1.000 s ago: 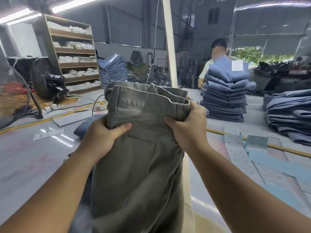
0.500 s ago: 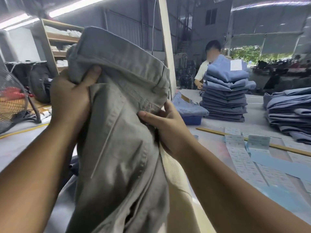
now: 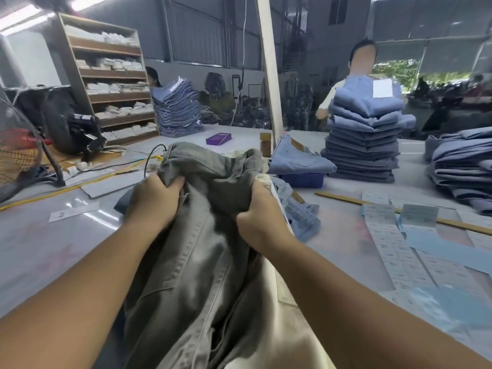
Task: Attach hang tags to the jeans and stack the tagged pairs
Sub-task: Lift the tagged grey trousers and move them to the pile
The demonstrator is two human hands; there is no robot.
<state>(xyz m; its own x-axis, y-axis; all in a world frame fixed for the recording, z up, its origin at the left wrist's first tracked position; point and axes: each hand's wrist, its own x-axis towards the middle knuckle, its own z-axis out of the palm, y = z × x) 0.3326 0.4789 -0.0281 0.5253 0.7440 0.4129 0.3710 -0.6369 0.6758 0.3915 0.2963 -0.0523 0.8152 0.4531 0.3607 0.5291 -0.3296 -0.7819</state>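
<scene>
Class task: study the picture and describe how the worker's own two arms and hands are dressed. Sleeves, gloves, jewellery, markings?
Both forearms are bare up to the frame edge, with no sleeve in view. The left hand and right hand wear no gloves. No watch, ring, bracelet or marking is visible.

Grey jeans (image 3: 197, 251) bunched, draped over table edge.

The grey jeans (image 3: 202, 235) are matt twill cloth with stitched seams; the table (image 3: 40, 249) is smooth and glossy (lamp glare shows); paper tag sheets (image 3: 394, 251) lie flat.
</scene>
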